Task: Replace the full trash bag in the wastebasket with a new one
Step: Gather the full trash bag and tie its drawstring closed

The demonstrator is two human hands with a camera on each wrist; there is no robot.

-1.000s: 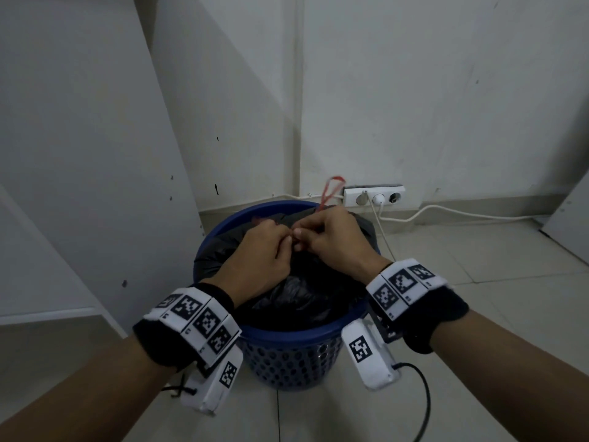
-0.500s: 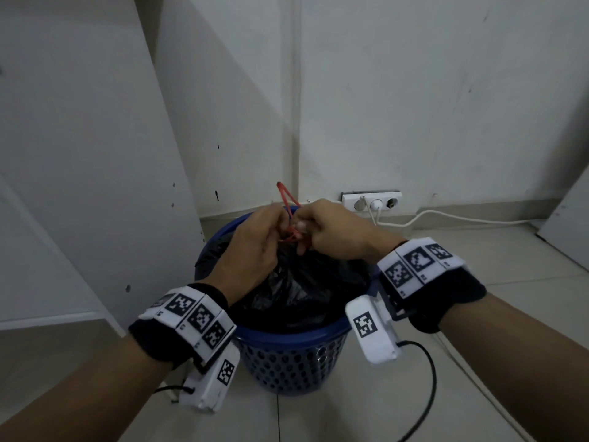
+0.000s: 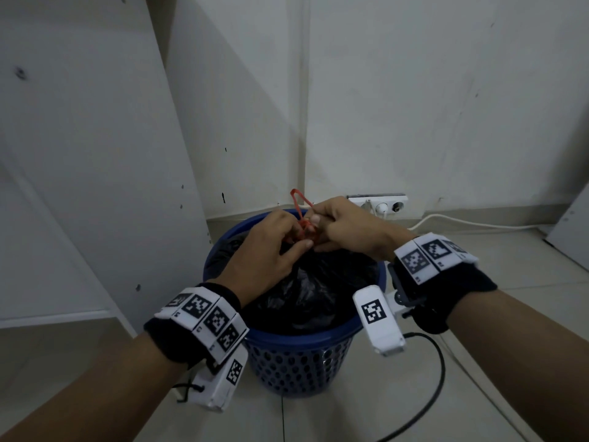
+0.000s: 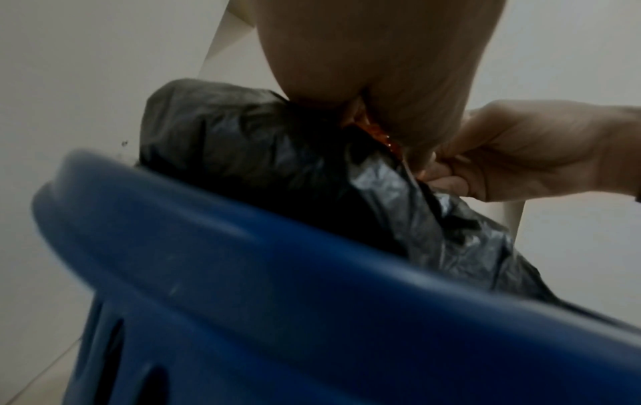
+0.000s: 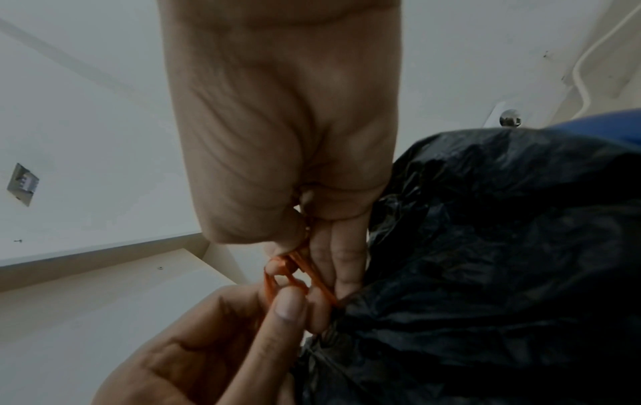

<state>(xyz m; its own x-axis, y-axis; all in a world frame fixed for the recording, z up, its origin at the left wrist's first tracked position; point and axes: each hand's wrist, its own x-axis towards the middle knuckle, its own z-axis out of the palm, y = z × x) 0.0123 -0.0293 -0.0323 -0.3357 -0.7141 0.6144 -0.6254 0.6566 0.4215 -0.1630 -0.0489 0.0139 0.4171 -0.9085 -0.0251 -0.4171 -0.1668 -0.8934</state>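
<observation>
A blue perforated wastebasket stands on the floor in a room corner, with a full black trash bag gathered at its top. A red drawstring loops up from the bag's neck. My left hand and right hand meet above the basket, and both pinch the drawstring strands at the gathered neck. In the right wrist view the orange-red drawstring crosses between the fingertips of both hands beside the bag. In the left wrist view the wastebasket rim fills the foreground under the bag.
White walls meet in a corner directly behind the basket. A white power strip with a cable lies along the baseboard at right. A white cabinet panel stands at left. A black cable trails on the tiled floor.
The hands have stayed together at the bag's neck and worked the drawstring; its loop has swung from the right of the hands to the left and sticks up above them.
</observation>
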